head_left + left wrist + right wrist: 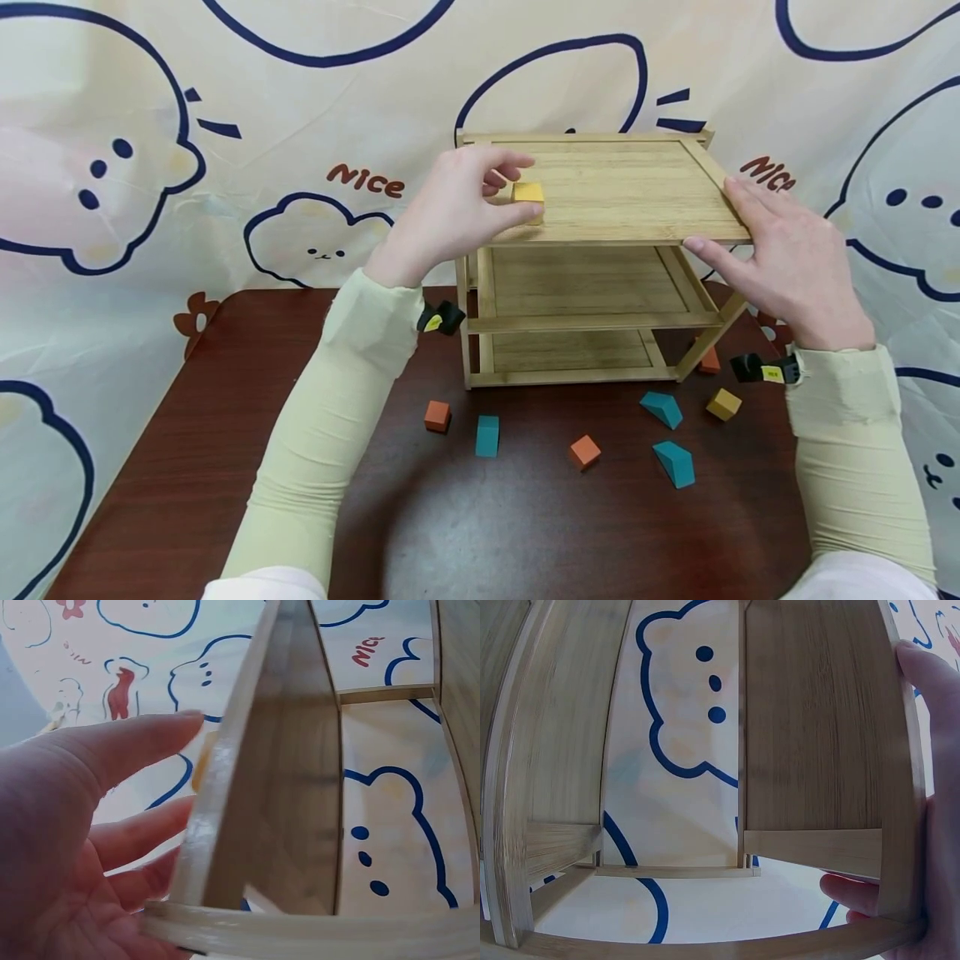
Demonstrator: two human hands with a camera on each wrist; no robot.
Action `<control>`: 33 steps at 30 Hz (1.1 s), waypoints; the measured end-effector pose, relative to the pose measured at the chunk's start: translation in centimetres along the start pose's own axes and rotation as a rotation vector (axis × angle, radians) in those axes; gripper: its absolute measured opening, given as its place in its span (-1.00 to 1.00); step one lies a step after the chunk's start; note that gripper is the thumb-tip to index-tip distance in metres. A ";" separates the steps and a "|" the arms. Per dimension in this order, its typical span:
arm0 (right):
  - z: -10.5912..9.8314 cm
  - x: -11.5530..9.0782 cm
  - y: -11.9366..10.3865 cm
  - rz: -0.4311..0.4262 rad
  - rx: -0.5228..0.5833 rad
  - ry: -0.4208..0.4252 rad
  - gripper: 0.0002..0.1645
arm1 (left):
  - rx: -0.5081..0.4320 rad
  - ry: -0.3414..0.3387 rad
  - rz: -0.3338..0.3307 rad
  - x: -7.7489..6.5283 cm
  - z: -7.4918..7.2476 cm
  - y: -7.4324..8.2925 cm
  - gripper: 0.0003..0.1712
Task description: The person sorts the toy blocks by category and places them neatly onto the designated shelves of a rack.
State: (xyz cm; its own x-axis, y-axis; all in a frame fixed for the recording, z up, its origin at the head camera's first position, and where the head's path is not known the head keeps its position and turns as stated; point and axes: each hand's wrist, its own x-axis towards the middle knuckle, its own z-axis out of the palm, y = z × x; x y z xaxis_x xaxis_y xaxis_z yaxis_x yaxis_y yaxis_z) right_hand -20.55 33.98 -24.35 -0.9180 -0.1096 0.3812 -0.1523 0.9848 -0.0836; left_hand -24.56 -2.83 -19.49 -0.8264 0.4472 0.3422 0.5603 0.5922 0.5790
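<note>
A yellow cube (528, 197) sits on the top panel of a three-tier wooden shelf (600, 229), near its front left. My left hand (472, 196) is around the cube, thumb at its front and index finger apart from it beyond. In the left wrist view, the cube (203, 766) shows partly behind the shelf edge, between spread thumb and fingers. My right hand (795, 250) holds the top panel's front right corner, thumb along the front edge. In the right wrist view, fingertips (855, 892) of that hand show at the shelf's side.
On the dark table (480, 533) before the shelf lie orange cubes (437, 416) (585, 452), a teal block (487, 436), teal wedges (663, 409) (676, 463) and another yellow cube (723, 404). An orange block (708, 360) lies by the shelf's right leg. A patterned cloth (300, 125) hangs behind.
</note>
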 end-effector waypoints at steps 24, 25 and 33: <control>0.0 0.0 0.0 -0.006 0.003 0.005 0.11 | -0.051 0.231 0.191 -4.7 -1.5 0.1 -0.46; 0.0 0.0 0.0 -0.005 0.003 0.005 0.11 | -0.048 0.242 0.200 -5.0 -1.5 0.1 -0.46; 0.1 -0.1 0.0 0.005 -0.007 -0.005 0.14 | -0.049 0.295 0.220 -6.8 -1.8 0.0 -0.45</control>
State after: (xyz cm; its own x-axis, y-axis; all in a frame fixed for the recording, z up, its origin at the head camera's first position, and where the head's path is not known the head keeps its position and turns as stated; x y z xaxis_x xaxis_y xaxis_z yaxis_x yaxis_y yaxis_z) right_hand -20.53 34.01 -24.52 -0.9204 -0.1058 0.3763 -0.1456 0.9862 -0.0790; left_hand -19.09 -7.09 -20.50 -0.6712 0.3439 0.6567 0.7289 0.4675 0.5002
